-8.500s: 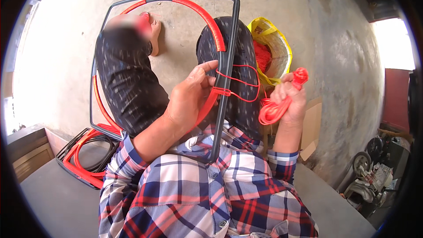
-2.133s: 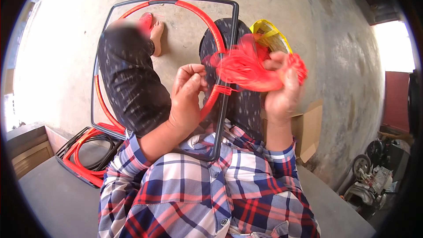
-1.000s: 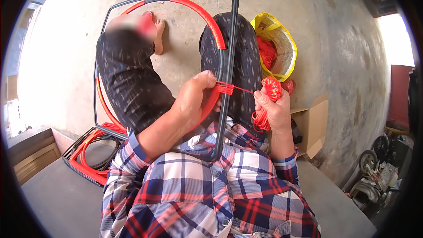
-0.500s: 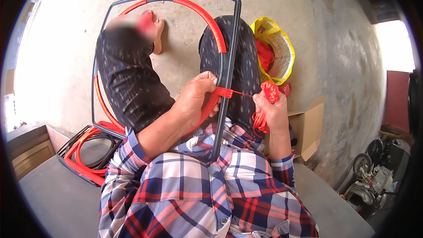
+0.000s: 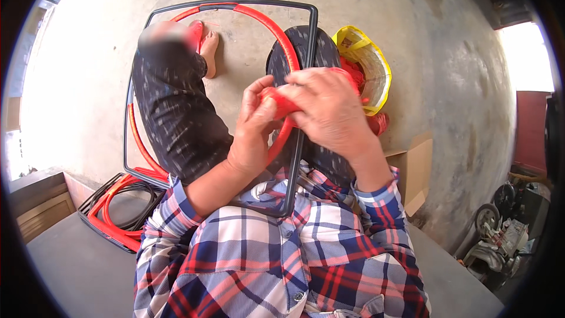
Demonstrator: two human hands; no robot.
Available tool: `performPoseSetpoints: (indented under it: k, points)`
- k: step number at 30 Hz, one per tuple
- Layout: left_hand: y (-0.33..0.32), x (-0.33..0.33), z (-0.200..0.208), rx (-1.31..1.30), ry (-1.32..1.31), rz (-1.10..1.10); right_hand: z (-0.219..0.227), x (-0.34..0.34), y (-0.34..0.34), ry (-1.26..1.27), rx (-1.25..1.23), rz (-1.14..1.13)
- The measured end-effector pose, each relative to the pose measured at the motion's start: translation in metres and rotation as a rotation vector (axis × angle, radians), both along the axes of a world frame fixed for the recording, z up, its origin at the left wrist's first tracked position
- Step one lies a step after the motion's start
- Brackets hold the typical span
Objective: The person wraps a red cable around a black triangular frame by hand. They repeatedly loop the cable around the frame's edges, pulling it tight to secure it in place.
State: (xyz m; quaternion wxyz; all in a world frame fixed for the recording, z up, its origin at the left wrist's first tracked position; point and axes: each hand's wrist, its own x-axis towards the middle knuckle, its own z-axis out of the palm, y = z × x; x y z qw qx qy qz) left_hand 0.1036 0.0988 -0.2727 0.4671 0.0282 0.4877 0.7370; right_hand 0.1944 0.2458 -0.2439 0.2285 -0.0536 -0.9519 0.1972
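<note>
A black rectangular frame (image 5: 313, 41) with a round hoop (image 5: 268, 22) inside it rests across my lap. Red cord is wound around much of the hoop, with bare dark stretches between. My left hand (image 5: 253, 132) pinches a bunch of red cord (image 5: 281, 102) at the frame's right bar. Over that bar, my right hand (image 5: 335, 112) reaches across with its fingers closed on the same bunch, back of the hand upward. The right fingers are slightly blurred and hide part of the cord and of the hoop behind them.
A yellow-rimmed bag (image 5: 382, 70) holding red cord stands on the floor right of my knee. Beside it is an open cardboard box (image 5: 416, 174). Another black frame with red wrapping (image 5: 112, 215) lies on the grey seat (image 5: 65, 259) at left. Machine parts (image 5: 497, 241) sit at far right.
My right hand has moved left and up from the stretched cord to meet my left hand. The cord bundle is now bunched between both hands. The frame has shifted slightly downward in view.
</note>
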Motion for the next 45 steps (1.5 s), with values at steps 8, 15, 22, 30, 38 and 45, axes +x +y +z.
performPoseSetpoints:
  k: [8,15,22,30,38,45]
  points:
    - [0.006,-0.008,-0.003,-0.212,-0.283,-0.012,-0.030,0.038,0.012,0.086,-0.109,-0.216]
    - [0.006,-0.009,0.000,-0.179,-0.361,-0.136,-0.051,0.032,-0.015,-0.008,-0.072,-0.237]
    - [0.006,-0.009,0.014,-0.157,-0.440,-0.210,-0.057,0.076,0.018,0.400,-1.127,-0.162]
    - [0.002,-0.012,-0.006,-0.051,-0.408,-0.291,-0.045,0.090,0.012,0.396,-1.435,-0.175]
    - [0.005,-0.013,0.008,-0.033,-0.420,-0.260,-0.038,0.068,0.015,0.716,-1.613,0.187]
    - [0.002,0.001,-0.003,-0.048,0.366,-0.167,-0.033,0.055,0.014,0.299,-1.406,0.215]
